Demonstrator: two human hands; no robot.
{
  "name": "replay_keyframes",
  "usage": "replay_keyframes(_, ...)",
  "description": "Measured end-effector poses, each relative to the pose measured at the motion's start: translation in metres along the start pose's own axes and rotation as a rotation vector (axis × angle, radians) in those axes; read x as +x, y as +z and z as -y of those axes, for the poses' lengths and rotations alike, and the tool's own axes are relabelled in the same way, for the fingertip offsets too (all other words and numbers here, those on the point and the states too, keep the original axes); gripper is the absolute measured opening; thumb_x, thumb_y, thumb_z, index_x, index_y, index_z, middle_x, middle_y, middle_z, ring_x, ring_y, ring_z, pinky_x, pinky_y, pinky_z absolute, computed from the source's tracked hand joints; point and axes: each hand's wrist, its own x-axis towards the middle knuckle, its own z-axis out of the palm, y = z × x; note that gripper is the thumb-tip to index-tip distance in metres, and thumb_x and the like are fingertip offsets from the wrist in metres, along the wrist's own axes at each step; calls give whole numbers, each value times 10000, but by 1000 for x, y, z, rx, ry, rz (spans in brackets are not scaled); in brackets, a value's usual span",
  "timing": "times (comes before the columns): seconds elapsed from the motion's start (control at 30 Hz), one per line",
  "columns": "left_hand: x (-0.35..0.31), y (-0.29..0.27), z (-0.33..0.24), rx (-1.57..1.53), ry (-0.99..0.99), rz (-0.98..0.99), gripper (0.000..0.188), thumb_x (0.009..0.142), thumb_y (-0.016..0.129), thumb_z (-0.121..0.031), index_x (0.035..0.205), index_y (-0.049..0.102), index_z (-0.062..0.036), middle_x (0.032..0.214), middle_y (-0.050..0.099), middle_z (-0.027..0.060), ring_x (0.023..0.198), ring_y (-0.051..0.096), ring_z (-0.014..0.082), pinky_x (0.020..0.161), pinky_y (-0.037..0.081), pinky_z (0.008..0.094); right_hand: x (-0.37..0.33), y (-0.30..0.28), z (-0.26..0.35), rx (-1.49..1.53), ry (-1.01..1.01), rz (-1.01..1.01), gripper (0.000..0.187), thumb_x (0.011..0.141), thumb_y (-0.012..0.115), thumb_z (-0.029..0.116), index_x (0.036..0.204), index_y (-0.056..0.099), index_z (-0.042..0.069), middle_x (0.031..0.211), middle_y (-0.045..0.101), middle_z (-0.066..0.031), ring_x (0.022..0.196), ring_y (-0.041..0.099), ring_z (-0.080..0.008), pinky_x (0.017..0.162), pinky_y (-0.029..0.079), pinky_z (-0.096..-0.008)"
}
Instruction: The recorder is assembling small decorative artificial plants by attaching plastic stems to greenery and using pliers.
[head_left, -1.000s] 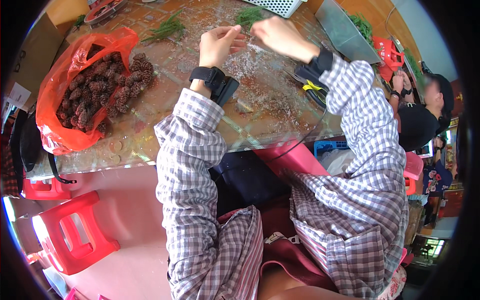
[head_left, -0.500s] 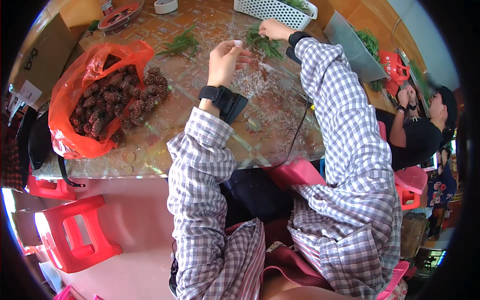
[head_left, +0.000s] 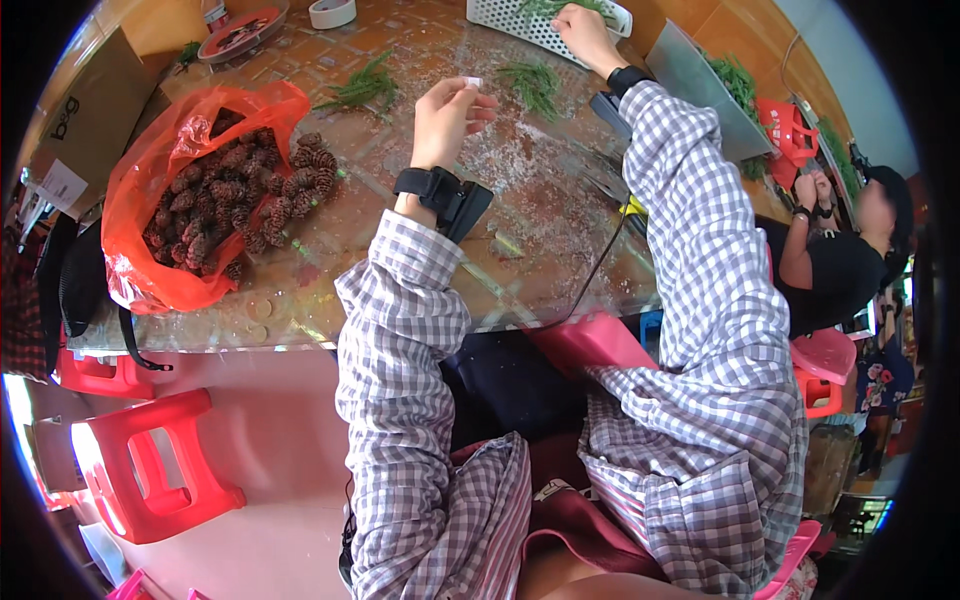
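My right hand (head_left: 587, 38) reaches to the white perforated basket (head_left: 500, 20) at the far edge of the table, its fingers closed on a green sprig (head_left: 538, 9) at the rim. Below it on the table lies a small bunch of green sprigs (head_left: 534, 88). My left hand (head_left: 447, 118) hovers over the middle of the table with loosely bent fingers, holding nothing that I can see. One fingertip has a white wrap. Another green bunch (head_left: 366, 84) lies to its left.
An orange plastic bag (head_left: 125, 235) of pine cones (head_left: 205, 195) stands at the left. A tape roll (head_left: 332, 12) lies far back. Yellow-handled scissors (head_left: 632, 207) and a dark cable (head_left: 597, 265) lie by my right sleeve. A grey bin (head_left: 690, 90) holds greenery; a co-worker (head_left: 835, 265) sits at the right.
My right hand has left the green bunch on the table and moved up and right to the basket. The bunch stays behind. My left hand has barely moved.
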Motion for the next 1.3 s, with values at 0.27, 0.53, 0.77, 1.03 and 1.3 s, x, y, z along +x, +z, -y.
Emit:
replay_keyframes(0.27, -11, 8, -11, -164, -56, 63, 246, 852, 498, -202, 1004, 530, -11, 858, 605, 57, 803, 578, 124, 655, 459, 250, -83, -51, 68, -243, -578, 33, 107, 772, 537, 53, 816, 625, 12, 887, 599, -98, 867, 562, -222, 884, 387, -390)
replay_keyframes(0.53, -17, 19, -6, 64, 26, 339, 231, 830, 558, -172, 990, 546, -5, 908, 581, 46, 814, 562, 99, 745, 464, 265, -144, -90, 83, -80, -493, 187, 81, 744, 581, 50, 799, 620, 6, 917, 599, -102, 872, 554, -219, 921, 355, -402)
replay_keyframes(0.77, -22, 28, -4, 53, 16, 353, 196, 815, 570, -88, 979, 538, 15, 929, 578, 58, 823, 568, 114, 737, 485, 268, -147, -101, 59, 365, -229, 244, 124, 785, 559, 87, 834, 635, 1, 955, 603, -88, 897, 553, -201, 889, 368, -336)
replay_keyframes(1.03, -23, 31, 4, -22, 45, 279, 215, 800, 559, -14, 1002, 503, 31, 962, 566, 82, 874, 554, 132, 729, 491, 267, -136, -83, 50, 800, 76, -15, 243, 858, 490, 197, 911, 643, 17, 1088, 549, -55, 977, 511, -137, 843, 380, -260)
replay_keyframes(1.3, -21, 36, 12, 16, 75, 249, 211, 787, 549, 24, 993, 502, 25, 977, 560, 83, 897, 546, 136, 740, 466, 254, -149, -69, 40, 964, 161, 113, 271, 873, 477, 205, 957, 620, -9, 1100, 542, -89, 990, 515, -137, 825, 401, -242)
